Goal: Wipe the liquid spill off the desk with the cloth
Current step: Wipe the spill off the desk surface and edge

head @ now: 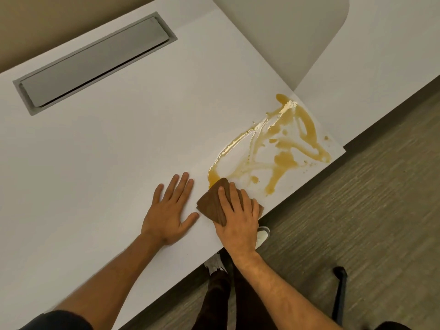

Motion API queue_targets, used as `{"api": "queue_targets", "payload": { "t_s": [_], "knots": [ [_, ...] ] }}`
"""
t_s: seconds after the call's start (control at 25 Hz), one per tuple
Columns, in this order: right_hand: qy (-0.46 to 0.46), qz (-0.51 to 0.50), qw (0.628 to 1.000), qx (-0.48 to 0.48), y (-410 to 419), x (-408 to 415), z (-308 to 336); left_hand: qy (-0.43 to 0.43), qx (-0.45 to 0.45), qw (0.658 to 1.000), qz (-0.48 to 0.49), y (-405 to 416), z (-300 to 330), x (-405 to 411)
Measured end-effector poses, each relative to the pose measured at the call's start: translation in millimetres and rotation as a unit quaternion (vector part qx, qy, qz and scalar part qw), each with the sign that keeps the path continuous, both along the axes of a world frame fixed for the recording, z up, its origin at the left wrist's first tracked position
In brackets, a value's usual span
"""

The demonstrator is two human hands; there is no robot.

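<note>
White desk (pixel 119 151): one cloth (pixel 209 203), one spill (pixel 283 160).

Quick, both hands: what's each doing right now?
Left hand: open, flat on the white desk.
Right hand: open, pressing the folded brown cloth.

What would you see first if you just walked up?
The orange spill splashed across the right corner of the white desk. Next, the right hand pressing a brown cloth at the spill's near end, with the left hand flat beside it.
</note>
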State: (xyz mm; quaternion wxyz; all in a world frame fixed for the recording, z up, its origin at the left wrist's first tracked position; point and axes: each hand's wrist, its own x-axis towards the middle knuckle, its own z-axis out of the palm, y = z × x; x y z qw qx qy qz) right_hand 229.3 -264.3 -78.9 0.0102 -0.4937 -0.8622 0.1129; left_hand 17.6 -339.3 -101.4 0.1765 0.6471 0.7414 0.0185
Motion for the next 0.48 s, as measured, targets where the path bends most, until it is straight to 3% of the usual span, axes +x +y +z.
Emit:
{"api": "queue_targets", "payload": {
  "t_s": [0.24, 0.48],
  "knots": [
    [0.053, 0.078, 0.996, -0.004, -13, 4, 1, 0.005, -0.004, 1.0, -0.007, -7, 1, 2],
    [0.041, -0.101, 0.993, -0.044, 13, -6, 7, 0.001, -0.017, 1.0, -0.006, -1, 7, 4]
  ]
}}
